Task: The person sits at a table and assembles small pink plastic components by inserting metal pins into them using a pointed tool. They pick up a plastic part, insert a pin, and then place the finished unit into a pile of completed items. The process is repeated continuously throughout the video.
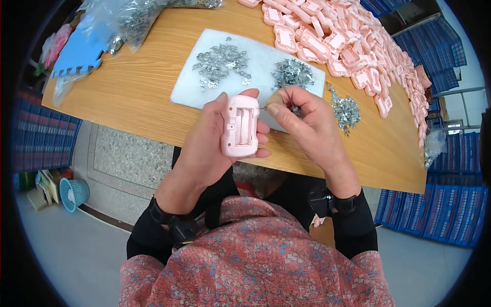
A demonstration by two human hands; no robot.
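My left hand (200,135) is wrapped round a pale pink plastic housing (230,138), held upright over the table's near edge. An open battery compartment with metal contacts at its upper end faces me. My right hand (312,120) is closed in a pinch close to the housing's upper right edge; a thin dark tip shows between fingers and housing, too small to name. Beyond my hands lies a white foam sheet (192,66) bearing a loose pile of small metal contact pieces (222,61) and a denser pile of metal springs or clips (292,73), kind unclear.
A large heap of pink housings (353,51) covers the table's far right. More small metal pieces (346,110) lie right of the foam. A clear bag of metal parts (135,20) and a blue foam mat (82,48) sit far left. Stacked blue trays (434,215) stand right.
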